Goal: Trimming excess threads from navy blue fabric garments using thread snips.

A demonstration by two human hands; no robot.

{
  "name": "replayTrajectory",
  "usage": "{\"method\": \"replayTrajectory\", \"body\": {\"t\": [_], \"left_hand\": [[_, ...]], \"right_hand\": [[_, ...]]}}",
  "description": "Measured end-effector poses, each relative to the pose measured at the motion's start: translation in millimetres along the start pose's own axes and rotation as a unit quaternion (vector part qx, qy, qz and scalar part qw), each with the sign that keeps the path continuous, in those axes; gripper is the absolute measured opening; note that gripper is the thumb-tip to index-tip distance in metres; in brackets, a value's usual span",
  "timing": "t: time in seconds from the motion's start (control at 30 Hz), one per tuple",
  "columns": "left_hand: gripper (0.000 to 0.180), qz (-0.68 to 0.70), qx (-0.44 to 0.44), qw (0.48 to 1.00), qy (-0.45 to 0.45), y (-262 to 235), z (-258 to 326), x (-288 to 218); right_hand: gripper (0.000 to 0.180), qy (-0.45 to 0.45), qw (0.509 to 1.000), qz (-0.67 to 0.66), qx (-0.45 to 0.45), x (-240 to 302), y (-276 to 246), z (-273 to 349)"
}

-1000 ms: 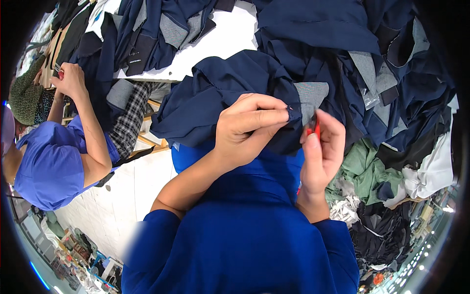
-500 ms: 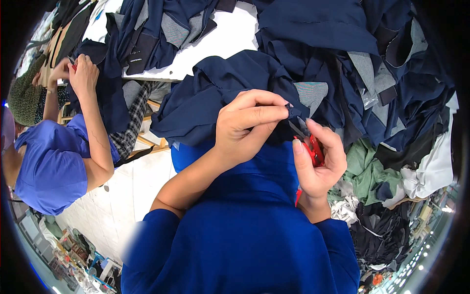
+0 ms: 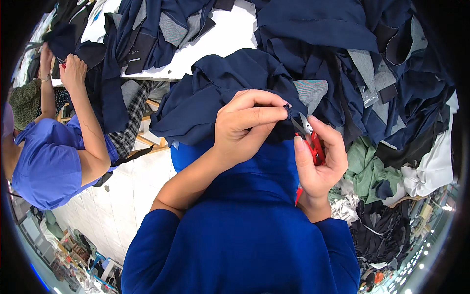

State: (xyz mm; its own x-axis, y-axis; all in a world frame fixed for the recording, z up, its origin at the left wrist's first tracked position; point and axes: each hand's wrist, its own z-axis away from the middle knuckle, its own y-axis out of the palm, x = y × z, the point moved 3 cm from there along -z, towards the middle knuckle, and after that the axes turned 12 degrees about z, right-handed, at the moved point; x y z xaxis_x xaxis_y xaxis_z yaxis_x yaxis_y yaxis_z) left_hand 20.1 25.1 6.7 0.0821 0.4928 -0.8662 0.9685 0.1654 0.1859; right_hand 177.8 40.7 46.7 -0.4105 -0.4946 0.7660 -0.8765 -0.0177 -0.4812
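Note:
A navy garment (image 3: 235,73) lies bunched at the table's front edge and hangs toward my lap. My left hand (image 3: 247,125) pinches a small gathered bit of it between thumb and fingertips. Just right of that pinch, my right hand (image 3: 323,154) holds red-handled thread snips (image 3: 316,144) in its curled fingers. The snips' metal blades stand apart and point up-left toward the pinched cloth, close to it. Whether they touch the fabric I cannot tell. A grey lining patch (image 3: 312,93) of the cloth shows behind the blades.
More navy garments (image 3: 318,32) are heaped across the white table (image 3: 220,36). Green cloth (image 3: 364,164), white cloth (image 3: 431,161) and black cloth (image 3: 379,235) pile up at my right. On the left, a co-worker in a purple top (image 3: 49,161) handles dark cloth with a red-handled tool.
The snips' blades have spread apart and turned slightly in my right hand. My left hand is almost still. The co-worker's hands have moved up and left, lifting dark cloth.

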Motion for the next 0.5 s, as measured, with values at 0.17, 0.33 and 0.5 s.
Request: {"method": "replayTrajectory", "body": {"t": [0.17,0.33,0.5], "left_hand": [[0.021,-0.017,-0.001,1.0,0.012,0.4,0.9,0.4],[0.022,-0.025,-0.003,1.0,0.016,0.5,0.7,-0.3],[0.02,-0.056,0.004,0.997,0.053,1.7,0.4,-2.2]], "right_hand": [[0.035,0.013,1.0,-0.012,-0.001,-0.4,0.4,2.0],[0.035,0.01,1.0,0.004,0.004,1.7,0.2,0.7],[0.035,0.024,1.0,-0.006,0.0,-0.5,1.8,3.8]]}}
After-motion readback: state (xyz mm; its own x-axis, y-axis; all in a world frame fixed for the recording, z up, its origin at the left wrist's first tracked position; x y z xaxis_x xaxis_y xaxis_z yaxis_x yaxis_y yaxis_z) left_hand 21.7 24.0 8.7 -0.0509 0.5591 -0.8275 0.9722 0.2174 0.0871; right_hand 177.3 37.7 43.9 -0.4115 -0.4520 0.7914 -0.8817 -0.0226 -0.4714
